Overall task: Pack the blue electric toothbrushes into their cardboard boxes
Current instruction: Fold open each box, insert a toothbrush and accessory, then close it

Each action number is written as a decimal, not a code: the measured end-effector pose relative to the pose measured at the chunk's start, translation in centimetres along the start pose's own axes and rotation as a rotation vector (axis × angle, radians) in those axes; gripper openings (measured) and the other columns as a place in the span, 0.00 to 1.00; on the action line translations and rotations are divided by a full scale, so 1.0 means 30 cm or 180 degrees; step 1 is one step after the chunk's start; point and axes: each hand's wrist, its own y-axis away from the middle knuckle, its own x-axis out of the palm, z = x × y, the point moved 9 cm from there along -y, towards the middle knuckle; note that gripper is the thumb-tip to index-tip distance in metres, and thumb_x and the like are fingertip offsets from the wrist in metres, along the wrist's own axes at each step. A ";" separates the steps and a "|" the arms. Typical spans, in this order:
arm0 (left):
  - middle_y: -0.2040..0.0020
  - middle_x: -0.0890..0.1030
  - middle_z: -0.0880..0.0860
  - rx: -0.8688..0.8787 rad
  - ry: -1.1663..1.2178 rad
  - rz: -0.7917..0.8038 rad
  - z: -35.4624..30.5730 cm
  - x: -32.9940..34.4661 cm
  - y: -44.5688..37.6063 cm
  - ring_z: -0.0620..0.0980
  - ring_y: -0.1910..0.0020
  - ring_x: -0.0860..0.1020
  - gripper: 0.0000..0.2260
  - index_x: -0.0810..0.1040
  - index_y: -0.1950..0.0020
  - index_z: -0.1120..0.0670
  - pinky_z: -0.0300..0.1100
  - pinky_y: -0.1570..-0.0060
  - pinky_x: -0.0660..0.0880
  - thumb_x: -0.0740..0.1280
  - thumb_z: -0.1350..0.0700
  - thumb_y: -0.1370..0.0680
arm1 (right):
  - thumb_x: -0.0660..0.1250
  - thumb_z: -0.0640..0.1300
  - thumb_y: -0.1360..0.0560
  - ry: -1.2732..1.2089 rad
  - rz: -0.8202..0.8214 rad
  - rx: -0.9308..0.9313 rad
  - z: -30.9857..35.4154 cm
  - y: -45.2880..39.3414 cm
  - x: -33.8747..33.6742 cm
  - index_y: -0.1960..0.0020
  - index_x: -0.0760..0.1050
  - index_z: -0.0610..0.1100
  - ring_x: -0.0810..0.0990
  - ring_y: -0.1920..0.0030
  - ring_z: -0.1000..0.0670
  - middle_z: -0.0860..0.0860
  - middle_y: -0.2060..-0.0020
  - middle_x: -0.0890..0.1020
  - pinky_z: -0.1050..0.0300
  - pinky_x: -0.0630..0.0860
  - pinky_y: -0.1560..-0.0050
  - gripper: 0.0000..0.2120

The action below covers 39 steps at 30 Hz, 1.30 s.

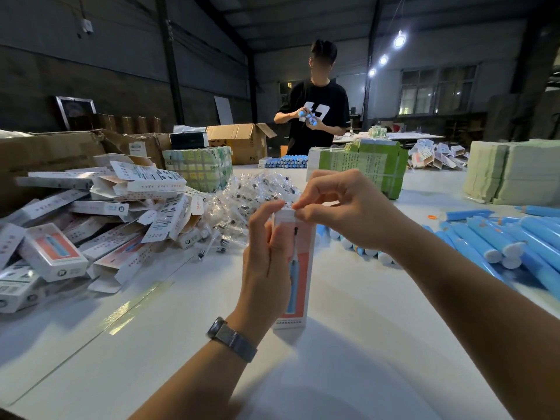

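Note:
A tall white and orange toothbrush box (298, 277) stands upright on the white table (181, 344), its front printed with a blue toothbrush. My left hand (266, 253) grips the box's left side near the top. My right hand (339, 210) pinches the top flap between thumb and forefinger. What is inside the box is hidden. Blue toothbrush handles (497, 241) lie in a heap at the right. A pile of boxes (100, 213), some with flaps open, lies at the left.
Clear bags of brush heads (251, 195) are heaped behind the box. Green bundled packs (363, 165) and brown cartons (242, 140) stand at the back. A person in a black shirt (318, 116) stands across the table holding blue handles. Pale stacks (512, 171) sit far right.

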 end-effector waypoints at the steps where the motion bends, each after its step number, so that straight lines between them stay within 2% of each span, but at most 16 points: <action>1: 0.59 0.77 0.49 -0.0021 -0.0002 -0.0015 0.002 -0.001 0.001 0.53 0.64 0.79 0.11 0.63 0.39 0.35 0.54 0.66 0.78 0.51 0.50 0.16 | 0.72 0.37 0.26 -0.0037 0.0013 -0.0002 0.000 0.000 0.000 0.57 0.82 0.37 0.81 0.58 0.49 0.51 0.62 0.78 0.44 0.80 0.49 0.03; 4: 0.59 0.77 0.49 -0.0075 0.0011 -0.0031 0.009 -0.001 0.000 0.53 0.64 0.79 0.10 0.63 0.39 0.35 0.55 0.66 0.78 0.51 0.50 0.16 | 0.72 0.35 0.26 -0.0123 0.0033 0.0006 -0.005 0.002 0.001 0.57 0.82 0.37 0.80 0.59 0.52 0.50 0.61 0.78 0.50 0.80 0.49 0.02; 9: 0.58 0.76 0.46 -0.0094 0.0077 -0.0021 0.012 -0.004 -0.003 0.46 0.66 0.78 0.09 0.63 0.41 0.36 0.43 0.69 0.78 0.51 0.51 0.17 | 0.71 0.36 0.26 -0.0030 0.0103 -0.0072 -0.007 0.003 0.013 0.55 0.82 0.39 0.80 0.56 0.52 0.47 0.58 0.78 0.55 0.79 0.49 0.01; 12: 0.58 0.74 0.51 -0.0147 0.0060 -0.0046 0.008 -0.010 -0.006 0.54 0.66 0.76 0.09 0.64 0.44 0.35 0.53 0.69 0.76 0.51 0.51 0.17 | 0.71 0.37 0.25 0.0045 0.0084 -0.0146 -0.006 0.006 0.018 0.53 0.82 0.39 0.81 0.55 0.49 0.45 0.56 0.79 0.51 0.80 0.49 0.02; 14: 0.58 0.73 0.52 -0.0172 0.0019 -0.0045 0.006 -0.012 -0.009 0.56 0.65 0.76 0.11 0.64 0.46 0.32 0.55 0.69 0.76 0.52 0.51 0.16 | 0.71 0.38 0.25 0.0097 0.0051 -0.0197 -0.004 0.010 0.024 0.52 0.82 0.40 0.81 0.54 0.47 0.47 0.55 0.79 0.48 0.79 0.49 0.03; 15: 0.58 0.73 0.52 -0.0176 -0.0003 -0.0032 0.006 -0.013 -0.010 0.55 0.65 0.76 0.11 0.63 0.46 0.33 0.54 0.68 0.76 0.52 0.51 0.16 | 0.70 0.38 0.24 0.0116 0.0028 -0.0245 0.000 0.012 0.026 0.51 0.82 0.40 0.80 0.54 0.47 0.48 0.55 0.79 0.50 0.79 0.49 0.03; 19: 0.59 0.74 0.51 -0.0228 0.0076 0.0055 0.021 -0.011 -0.010 0.55 0.64 0.78 0.03 0.64 0.44 0.47 0.52 0.68 0.78 0.52 0.52 0.16 | 0.69 0.37 0.23 0.0225 0.0065 -0.0420 0.017 0.019 0.035 0.50 0.82 0.40 0.79 0.53 0.51 0.48 0.54 0.79 0.62 0.77 0.51 0.04; 23: 0.62 0.74 0.50 -0.0168 0.0052 0.0098 0.021 -0.012 -0.014 0.51 0.66 0.78 0.03 0.63 0.47 0.47 0.41 0.68 0.79 0.52 0.52 0.16 | 0.68 0.38 0.23 0.0326 0.0198 -0.0430 0.024 0.016 0.033 0.49 0.83 0.40 0.79 0.50 0.48 0.49 0.52 0.79 0.55 0.79 0.52 0.05; 25: 0.62 0.74 0.49 -0.0162 0.0085 0.0080 0.023 -0.015 -0.014 0.51 0.66 0.78 0.03 0.63 0.48 0.42 0.42 0.68 0.78 0.52 0.51 0.16 | 0.68 0.38 0.23 0.0313 0.0231 -0.0416 0.024 0.015 0.032 0.50 0.83 0.40 0.79 0.50 0.48 0.49 0.52 0.79 0.56 0.79 0.52 0.06; 29: 0.60 0.75 0.50 -0.0145 0.0137 0.0060 0.026 -0.010 -0.008 0.53 0.66 0.78 0.05 0.63 0.45 0.40 0.47 0.68 0.79 0.52 0.51 0.17 | 0.68 0.37 0.24 0.0078 0.0093 -0.0336 0.005 0.024 0.035 0.49 0.83 0.40 0.79 0.50 0.50 0.48 0.53 0.78 0.61 0.77 0.50 0.06; 32: 0.62 0.75 0.53 -0.0127 0.0181 0.0006 0.024 -0.010 -0.007 0.53 0.67 0.77 0.09 0.62 0.45 0.34 0.44 0.69 0.77 0.53 0.50 0.17 | 0.69 0.35 0.25 -0.0102 -0.0055 -0.0254 -0.008 0.020 0.030 0.51 0.83 0.40 0.79 0.51 0.49 0.48 0.54 0.78 0.59 0.78 0.49 0.05; 35: 0.62 0.73 0.54 -0.0063 0.0095 0.0016 0.016 -0.012 -0.010 0.55 0.68 0.76 0.10 0.62 0.49 0.32 0.51 0.71 0.76 0.53 0.50 0.16 | 0.70 0.36 0.25 -0.0099 -0.0019 -0.0260 -0.009 0.016 0.033 0.52 0.83 0.41 0.79 0.51 0.48 0.49 0.55 0.77 0.56 0.79 0.50 0.04; 39: 0.61 0.75 0.52 -0.0017 0.0080 -0.0059 0.028 -0.014 -0.007 0.53 0.67 0.78 0.06 0.63 0.46 0.38 0.52 0.71 0.78 0.54 0.51 0.16 | 0.70 0.40 0.24 0.0160 -0.0198 -0.0225 -0.029 0.023 0.036 0.51 0.83 0.44 0.76 0.51 0.52 0.54 0.55 0.74 0.63 0.76 0.55 0.04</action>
